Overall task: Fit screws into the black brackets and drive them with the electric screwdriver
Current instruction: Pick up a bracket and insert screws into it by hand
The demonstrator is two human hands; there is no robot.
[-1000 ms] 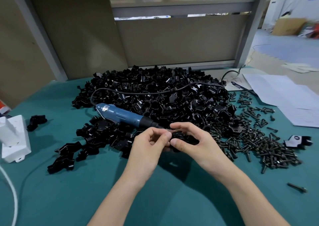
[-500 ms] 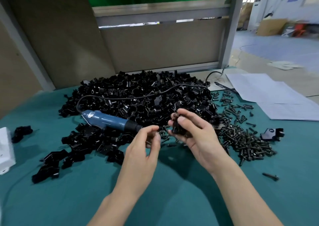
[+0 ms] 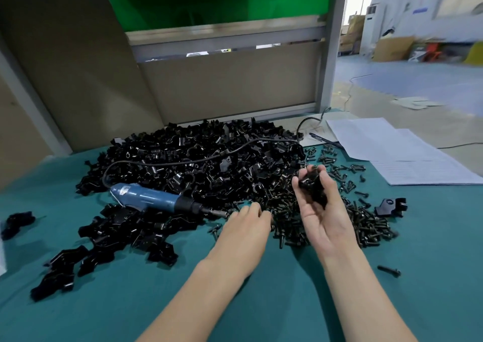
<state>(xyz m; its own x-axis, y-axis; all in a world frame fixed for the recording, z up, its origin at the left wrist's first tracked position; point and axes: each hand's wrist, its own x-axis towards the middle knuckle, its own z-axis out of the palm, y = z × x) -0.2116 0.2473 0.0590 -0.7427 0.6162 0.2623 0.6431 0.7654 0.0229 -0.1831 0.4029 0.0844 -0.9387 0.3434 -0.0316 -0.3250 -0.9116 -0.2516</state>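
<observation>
My right hand (image 3: 322, 211) holds a black bracket (image 3: 312, 184) raised above the screws, fingers curled round it; a screw head shows at its top. Palm down, my left hand (image 3: 245, 226) reaches over the near edge of the screw pile (image 3: 287, 211), fingertips among the screws; whether it pinches one is hidden. The blue electric screwdriver (image 3: 149, 198) lies on the brackets to the left, its bit pointing at my left hand. A big heap of black brackets (image 3: 209, 158) fills the middle of the green table.
The screwdriver's black cord (image 3: 209, 157) loops over the heap. White paper sheets (image 3: 392, 153) lie at the right. One bracket (image 3: 390, 207) and one loose screw (image 3: 389, 271) lie apart on the right. More brackets (image 3: 104, 242) spread to the left. A panel wall stands behind.
My hands have separated. The right hand lifted the bracket up and to the right; the left hand dropped palm down onto the screws. The camera view tilted upward.
</observation>
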